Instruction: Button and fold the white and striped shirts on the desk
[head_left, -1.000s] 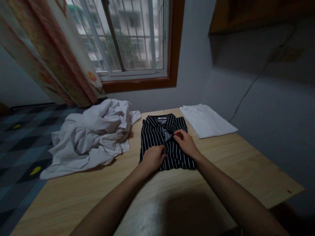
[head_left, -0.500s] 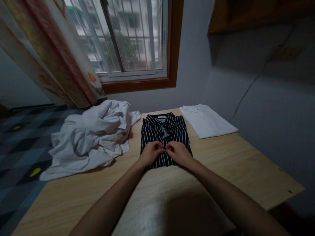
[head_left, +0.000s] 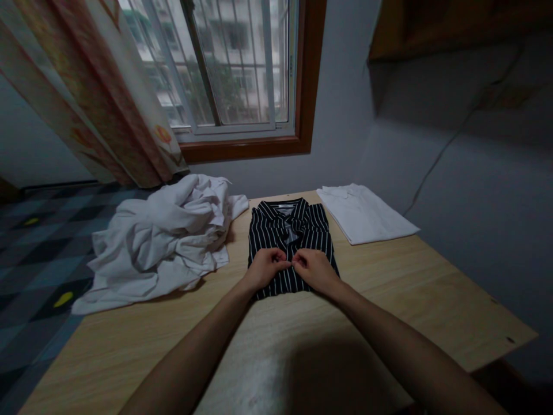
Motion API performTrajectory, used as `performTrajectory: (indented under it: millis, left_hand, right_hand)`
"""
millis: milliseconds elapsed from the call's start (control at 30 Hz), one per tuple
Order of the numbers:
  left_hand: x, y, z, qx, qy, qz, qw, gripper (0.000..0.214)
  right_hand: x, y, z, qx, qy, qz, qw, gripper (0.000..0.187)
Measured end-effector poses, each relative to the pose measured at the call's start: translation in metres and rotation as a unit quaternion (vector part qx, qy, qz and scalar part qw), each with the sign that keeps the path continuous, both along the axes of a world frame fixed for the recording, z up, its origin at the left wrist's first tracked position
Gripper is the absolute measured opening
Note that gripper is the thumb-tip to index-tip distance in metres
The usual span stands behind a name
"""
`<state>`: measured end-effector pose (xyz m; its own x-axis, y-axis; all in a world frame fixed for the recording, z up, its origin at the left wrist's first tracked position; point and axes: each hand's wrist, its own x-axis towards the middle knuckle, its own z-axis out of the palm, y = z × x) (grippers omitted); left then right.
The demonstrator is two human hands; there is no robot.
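Observation:
A black shirt with white stripes [head_left: 263, 236] lies folded in a rectangle on the wooden table, its collar at the far end. Both hands are over its front, fingertips almost meeting along the button line. With thumb and fingers pinched together, my left hand [head_left: 264, 270] grips the shirt's front left of centre. My right hand [head_left: 316, 270] pinches the front just right of centre in the same way. The small bit of cloth or button between the fingertips is too tiny to make out.
A crumpled heap of white cloth [head_left: 159, 242] lies at the left of the table [head_left: 389, 288]. Toward the back right is a folded white garment [head_left: 367, 213]. Beyond the table stand a wall and a window [head_left: 233, 69], with a patterned curtain [head_left: 90, 86] at left.
Both hands stay pinched at the shirt's front with hardly any motion. The whole view has shifted very slightly.

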<state>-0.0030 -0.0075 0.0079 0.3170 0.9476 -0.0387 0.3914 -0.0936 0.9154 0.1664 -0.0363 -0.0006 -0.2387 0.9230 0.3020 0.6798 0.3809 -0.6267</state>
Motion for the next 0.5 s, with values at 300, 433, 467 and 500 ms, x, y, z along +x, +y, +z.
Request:
performTrajectory:
  millis: [300, 433, 467, 500]
  left_hand:
    - [-0.001, -0.003, -0.001, 0.052, -0.008, -0.048, 0.997, 0.014]
    - [0.000, -0.003, -0.010, 0.079, 0.011, -0.028, 0.996, 0.018]
    - [0.001, -0.003, -0.012, 0.088, 0.020, -0.025, 0.996, 0.017]
    - [0.002, -0.004, -0.013, 0.096, 0.030, -0.023, 0.995, 0.015]
  right_hand:
    - [-0.001, 0.003, -0.011, -0.011, 0.053, 0.005, 0.998, 0.016]
    - [0.000, 0.006, -0.010, -0.061, 0.103, 0.013, 0.993, 0.017]
    - [0.000, 0.006, -0.010, -0.064, 0.104, 0.013, 0.992, 0.018]
    - [0.000, 0.006, -0.010, -0.064, 0.103, 0.012, 0.993, 0.018]
